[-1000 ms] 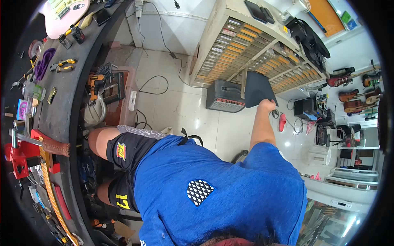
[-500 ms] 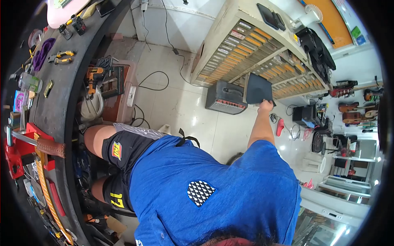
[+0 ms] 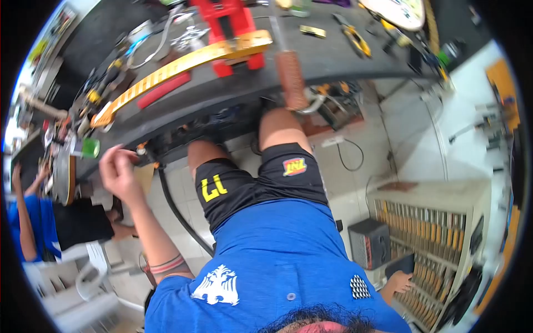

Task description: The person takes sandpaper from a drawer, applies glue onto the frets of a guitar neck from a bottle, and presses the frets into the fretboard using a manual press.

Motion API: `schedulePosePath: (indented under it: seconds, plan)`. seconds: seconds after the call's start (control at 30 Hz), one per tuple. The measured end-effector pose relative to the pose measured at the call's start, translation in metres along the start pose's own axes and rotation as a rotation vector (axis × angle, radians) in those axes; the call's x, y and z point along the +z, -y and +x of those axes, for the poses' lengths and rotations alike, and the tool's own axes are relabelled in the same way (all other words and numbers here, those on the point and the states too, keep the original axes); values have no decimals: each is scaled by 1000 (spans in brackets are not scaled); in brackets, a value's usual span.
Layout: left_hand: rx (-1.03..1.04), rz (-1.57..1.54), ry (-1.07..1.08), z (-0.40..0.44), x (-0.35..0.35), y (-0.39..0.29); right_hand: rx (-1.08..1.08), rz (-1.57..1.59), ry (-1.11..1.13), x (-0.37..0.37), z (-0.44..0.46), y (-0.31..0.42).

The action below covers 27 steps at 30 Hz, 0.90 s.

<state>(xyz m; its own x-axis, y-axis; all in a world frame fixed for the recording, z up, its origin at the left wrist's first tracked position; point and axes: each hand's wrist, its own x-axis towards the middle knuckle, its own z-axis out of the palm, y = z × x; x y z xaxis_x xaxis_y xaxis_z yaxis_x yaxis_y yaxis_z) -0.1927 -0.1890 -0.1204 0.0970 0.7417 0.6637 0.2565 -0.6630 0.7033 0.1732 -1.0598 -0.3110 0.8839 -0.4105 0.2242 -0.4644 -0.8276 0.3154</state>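
My left hand (image 3: 117, 171) is raised at the left, below the bench edge, its fingers loosely bent and apart with nothing in them. Off to my right, my right hand (image 3: 398, 281) is at the near edge of a dark flat panel (image 3: 401, 263) that juts from a cabinet of small drawers (image 3: 427, 222). Its fingers look spread against or beside the panel; contact is hard to tell. On the bench, a guitar neck (image 3: 172, 72) lies by a red vise (image 3: 225, 22). A brown-handled tool (image 3: 291, 77) overhangs the bench edge.
A small amplifier (image 3: 369, 243) stands on the floor beside the cabinet. Pliers (image 3: 353, 36) and a red bar (image 3: 164, 90) lie on the dark workbench (image 3: 311, 58). At the far left, another person in a blue shirt (image 3: 25, 230) works by a guitar body (image 3: 64, 177). A black hose (image 3: 177, 205) runs near my left arm.
My view has turned toward the bench, bringing my left hand into sight. My right hand, earlier gripping the dark panel's edge, now shows its fingers spread there.
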Motion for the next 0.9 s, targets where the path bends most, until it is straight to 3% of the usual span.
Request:
schedulePosePath:
  seconds: [0.03, 0.1, 0.17, 0.2, 0.23, 0.27, 0.33, 0.4, 0.47, 0.57, 0.6, 0.63, 0.67, 0.7, 0.73, 0.9]
  plan:
    - [-94, 64, 27, -15, 7, -2, -86, 49, -52, -22, -9, 30]
    - [110, 198, 147, -28, 28, -12, -317, 222, -73, -60, -27, 110]
    - [68, 114, 270, -39, 50, -18, -424, 731, 104, -88, -46, 195]
    - [-1, 106, 372, -42, 59, -20, -523, 911, 342, -92, -47, 235]
    - [26, 118, 500, -44, 70, -17, -733, 1050, 402, -163, -81, 284]
    - [217, 211, 587, -45, 78, -13, -835, 1211, 602, -202, -108, 327]
    - [238, 237, 656, -43, 92, -29, -1400, 1291, 431, -269, -164, 412]
    - [258, 157, 610, -34, 104, -35, -1765, 1343, 500, -330, -238, 478]
    - [279, 92, 568, -12, 111, -51, -2102, 1227, 464, -330, -304, 545]
    - [362, -76, 386, 35, 128, -77, -2101, 137, 341, -261, -395, 633]
    - [412, -78, 317, 56, 133, -85, -2180, -326, 370, -263, -410, 649]
    - [462, -90, 237, 76, 140, -90, -2245, -518, 470, -207, -437, 684]
    - [540, -116, 182, 99, 149, -89, -2247, -520, 502, -66, -471, 729]
    - [535, -254, 87, 121, 166, -86, -2075, -611, 736, -154, -460, 689]
    - [506, -372, 25, 140, 179, -93, -2040, -616, 763, -181, -464, 683]
    - [626, -404, 188, 192, 203, -97, -2036, -533, 800, -197, -469, 704]
